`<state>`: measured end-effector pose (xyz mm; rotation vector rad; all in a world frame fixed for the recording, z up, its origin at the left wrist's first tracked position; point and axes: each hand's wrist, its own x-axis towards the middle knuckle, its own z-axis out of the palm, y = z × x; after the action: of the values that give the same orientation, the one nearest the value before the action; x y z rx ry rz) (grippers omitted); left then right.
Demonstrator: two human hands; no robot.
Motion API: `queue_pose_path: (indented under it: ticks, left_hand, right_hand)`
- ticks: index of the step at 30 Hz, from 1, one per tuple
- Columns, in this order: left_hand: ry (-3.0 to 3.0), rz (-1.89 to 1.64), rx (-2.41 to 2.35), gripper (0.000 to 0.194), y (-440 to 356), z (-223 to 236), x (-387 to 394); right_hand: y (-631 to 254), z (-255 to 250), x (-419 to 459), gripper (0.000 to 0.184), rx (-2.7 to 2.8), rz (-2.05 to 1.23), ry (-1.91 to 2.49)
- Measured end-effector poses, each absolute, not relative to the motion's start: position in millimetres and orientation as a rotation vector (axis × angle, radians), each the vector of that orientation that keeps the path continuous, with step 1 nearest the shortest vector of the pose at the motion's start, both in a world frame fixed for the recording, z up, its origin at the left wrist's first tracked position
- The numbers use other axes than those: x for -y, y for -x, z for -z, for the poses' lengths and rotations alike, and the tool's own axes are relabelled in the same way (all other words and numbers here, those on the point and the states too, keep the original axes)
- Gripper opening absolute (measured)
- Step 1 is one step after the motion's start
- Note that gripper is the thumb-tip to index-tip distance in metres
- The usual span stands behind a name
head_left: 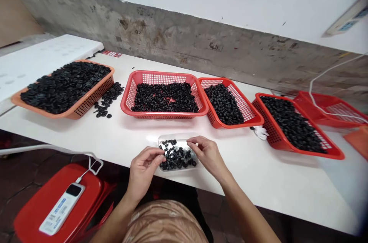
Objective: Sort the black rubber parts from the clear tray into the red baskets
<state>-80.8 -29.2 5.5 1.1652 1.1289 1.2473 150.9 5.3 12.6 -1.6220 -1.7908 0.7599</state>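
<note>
Head view: on the floor at the lower left stands a red plastic stool (54, 201) carrying a white power bank (61, 208). At the table's left end, a dimpled white panel (43, 59) lies beside one orange mesh basket (94, 95), heaped with matte black rubber rings (64, 86); a small spill of loose rings (107, 99) lies on the white table (230, 170) just beside it.

Near the table's front edge, a clear plastic tray (178, 137) holds a shallow scatter of rings (176, 157). The left hand (142, 170) is curled at the tray's left side, fingertips pinched together over the rings; whether they grip one is too small to tell. The right hand (208, 155) is half open, its fingers (194, 141) at the tray's far right corner.

Along the far edge, two rectangular red mesh baskets (163, 75) (246, 99) hold rings. A crumpled white cloth (261, 132) lies beside a third, angled at the right end (299, 124). A fourth red basket (324, 99) sits beyond it.
</note>
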Motion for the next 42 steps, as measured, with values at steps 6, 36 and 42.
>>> queue_pose_path:
  ticks: [6, 36, 42]
  left_hand:
    - [-0.953, -1.204, -1.089, 0.013, 84.2, -3.1, 28.1]
    - [-0.737, -0.979, -0.911, 0.025, 53.8, -16.9, 26.9]
    - [-0.818, -0.967, -0.896, 0.021, 59.0, -15.3, 29.0]
  right_hand:
    - [-145.0, -10.4, -7.5, 0.020, 2.230, -0.625, 1.836]
    - [-122.0, -33.5, 8.7, 0.017, 1.677, -1.235, 1.106]
    - [-127.3, -49.0, 8.4, 0.017, 1.896, -1.134, 0.967]
